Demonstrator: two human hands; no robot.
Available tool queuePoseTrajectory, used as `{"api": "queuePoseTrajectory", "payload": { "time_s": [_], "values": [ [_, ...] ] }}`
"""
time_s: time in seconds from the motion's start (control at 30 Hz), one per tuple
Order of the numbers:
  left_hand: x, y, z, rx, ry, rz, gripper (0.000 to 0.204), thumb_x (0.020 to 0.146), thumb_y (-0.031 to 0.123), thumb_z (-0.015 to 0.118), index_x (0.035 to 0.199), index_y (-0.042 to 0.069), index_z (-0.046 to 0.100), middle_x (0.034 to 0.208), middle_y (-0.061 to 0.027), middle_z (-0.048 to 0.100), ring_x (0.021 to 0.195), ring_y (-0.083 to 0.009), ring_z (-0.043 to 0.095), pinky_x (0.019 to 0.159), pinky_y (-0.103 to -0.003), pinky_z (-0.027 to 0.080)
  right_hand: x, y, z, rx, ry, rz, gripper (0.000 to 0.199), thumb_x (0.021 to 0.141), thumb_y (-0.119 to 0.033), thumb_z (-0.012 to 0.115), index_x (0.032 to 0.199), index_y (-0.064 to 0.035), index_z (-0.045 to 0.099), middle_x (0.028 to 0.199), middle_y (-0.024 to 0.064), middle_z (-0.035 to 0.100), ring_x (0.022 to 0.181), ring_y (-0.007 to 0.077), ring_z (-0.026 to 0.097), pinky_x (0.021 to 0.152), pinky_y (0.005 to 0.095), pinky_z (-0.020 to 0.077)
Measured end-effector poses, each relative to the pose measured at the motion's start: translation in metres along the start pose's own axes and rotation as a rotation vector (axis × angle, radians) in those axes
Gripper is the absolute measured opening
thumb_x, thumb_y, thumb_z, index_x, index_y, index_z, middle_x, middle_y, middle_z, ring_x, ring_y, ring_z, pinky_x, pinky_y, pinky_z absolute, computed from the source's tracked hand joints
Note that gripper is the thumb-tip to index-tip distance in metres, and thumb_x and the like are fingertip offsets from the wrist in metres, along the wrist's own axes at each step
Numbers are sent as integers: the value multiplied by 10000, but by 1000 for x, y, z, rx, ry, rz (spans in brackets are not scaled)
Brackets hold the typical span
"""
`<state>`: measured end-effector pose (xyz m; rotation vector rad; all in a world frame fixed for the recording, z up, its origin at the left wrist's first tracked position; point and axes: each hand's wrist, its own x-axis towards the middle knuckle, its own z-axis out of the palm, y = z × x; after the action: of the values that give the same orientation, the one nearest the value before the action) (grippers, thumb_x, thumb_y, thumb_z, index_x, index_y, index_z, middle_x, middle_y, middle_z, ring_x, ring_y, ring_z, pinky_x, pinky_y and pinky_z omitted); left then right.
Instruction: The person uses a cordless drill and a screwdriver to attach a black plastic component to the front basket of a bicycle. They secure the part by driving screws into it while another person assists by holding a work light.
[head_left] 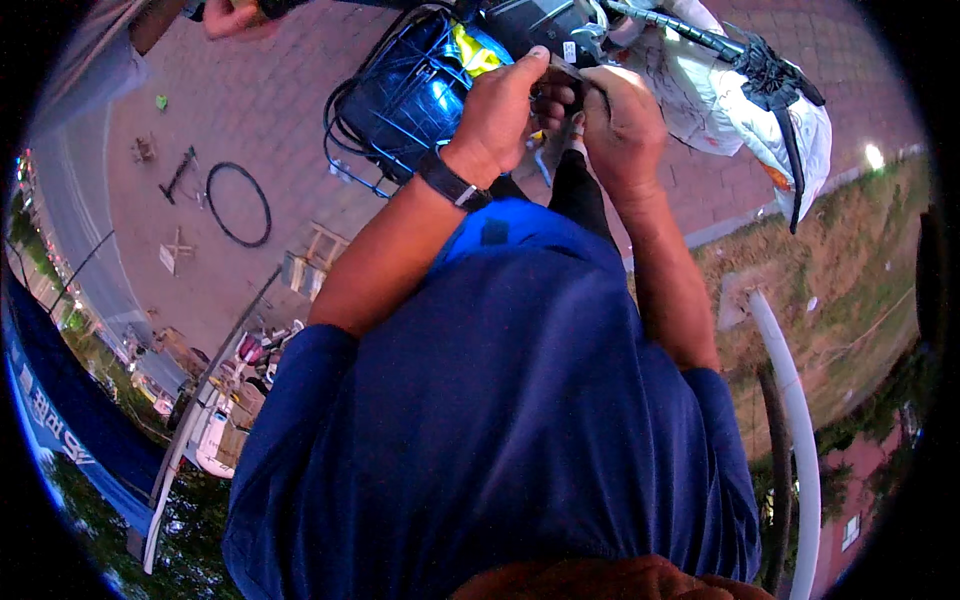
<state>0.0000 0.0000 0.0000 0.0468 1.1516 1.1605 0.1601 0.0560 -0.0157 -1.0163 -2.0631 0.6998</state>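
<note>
My left hand (497,112), with a dark watch on its wrist, is closed, thumb raised, on one side of a small flat greyish piece (565,69). On the other side my right hand (625,122) is closed too, its fingers pressed together against the piece. Its kind cannot be made out, as fingers hide most of it. Just left of my hands stands a wire basket (352,140) holding a shiny dark bag (415,108) and a yellow cloth (474,50). Beyond my hands is a dark box-like part (540,22) with a small white label.
A white cover (705,108) and a black handlebar-like rod (690,32) lie to the right. On the brick paving at left are a bicycle tyre (239,204), a pump-like tool (179,177) and a wooden stool (322,246). Another person's hand (236,18) shows at upper left.
</note>
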Motion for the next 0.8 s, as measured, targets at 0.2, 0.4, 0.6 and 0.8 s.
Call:
{"api": "queuePoseTrajectory", "payload": {
  "time_s": [0.2,0.4,0.6,0.8],
  "values": [
    [6,2,-1,-7,-26,-21,373,1070,332,523,1073,9,711,887,-62,691,725,-141,606,665,-286,508,0,-9,11,69,217,420,112,867,-54,733,975,-39,708,877,114,741,797,250,731,725,359,573],
    [-3,4,0,-14,-52,-36,347,1060,307,536,1080,8,711,895,-57,688,737,-137,607,678,-284,506,5,-8,5,164,209,590,129,844,-74,787,933,-34,702,841,95,742,746,197,719,691,331,569],
    [-5,6,-2,-55,-74,-47,325,1057,282,544,1077,1,706,895,-55,687,739,-136,606,681,-282,508,16,-2,-4,-191,139,255,157,810,-138,826,882,-46,722,894,104,711,809,292,694,733,382,555],
    [-5,6,-2,-83,-103,-52,307,1052,267,558,1079,-6,697,887,-49,680,731,-121,599,657,-263,503,26,-1,-10,-191,79,246,159,814,-137,818,897,-37,725,907,111,702,846,305,688,755,392,549]
  ]
}}
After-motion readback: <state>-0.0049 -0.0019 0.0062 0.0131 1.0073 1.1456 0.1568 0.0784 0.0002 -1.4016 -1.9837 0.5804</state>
